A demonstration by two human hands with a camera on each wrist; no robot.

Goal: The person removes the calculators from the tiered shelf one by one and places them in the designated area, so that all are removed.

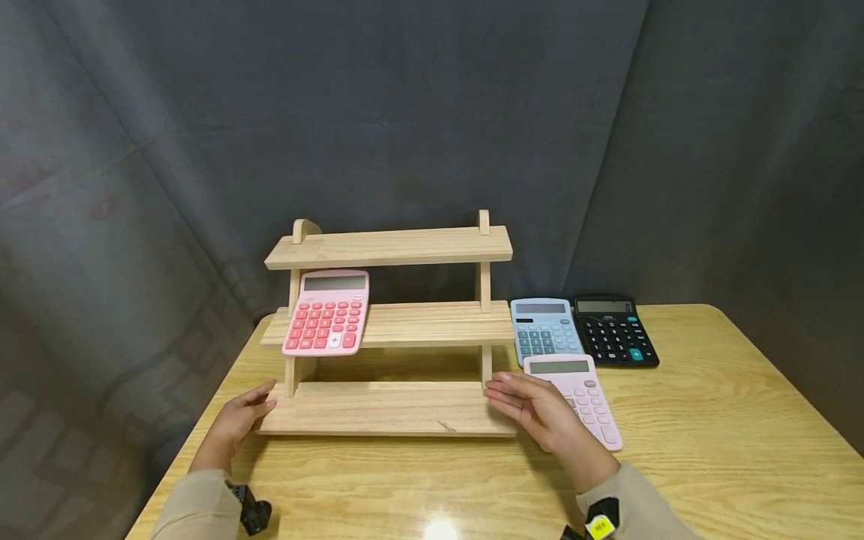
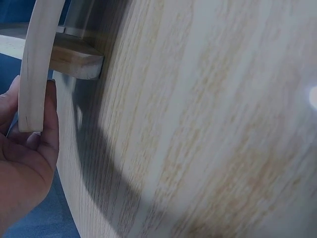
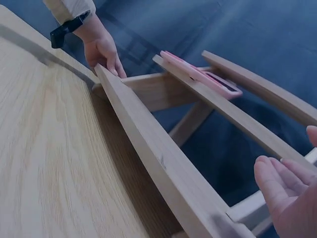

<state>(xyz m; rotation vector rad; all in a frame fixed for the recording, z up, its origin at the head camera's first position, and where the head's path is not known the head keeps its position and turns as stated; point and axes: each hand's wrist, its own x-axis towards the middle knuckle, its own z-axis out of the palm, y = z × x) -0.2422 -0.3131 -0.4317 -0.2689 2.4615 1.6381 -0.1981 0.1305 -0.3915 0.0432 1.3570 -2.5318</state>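
A three-tier wooden display rack (image 1: 388, 409) stands on the table. My left hand (image 1: 232, 421) grips the left end of its bottom board, with thumb and fingers on opposite faces of the board (image 2: 37, 74) in the left wrist view. Beside the board's right end is my right hand (image 1: 540, 412), its fingers loosely bent; in the right wrist view this hand (image 3: 292, 201) holds nothing. A pink calculator (image 1: 328, 315) with coral keys leans on the left part of the middle tier. Partly behind my right hand lies a pale pink calculator (image 1: 597, 412).
Right of the rack, a light blue calculator (image 1: 543, 337) and a black calculator (image 1: 616, 330) lie side by side on the wood-grain table (image 1: 715, 420). The pale pink one overlaps the blue one's lower edge. A dark grey curtain (image 1: 405, 112) hangs behind.
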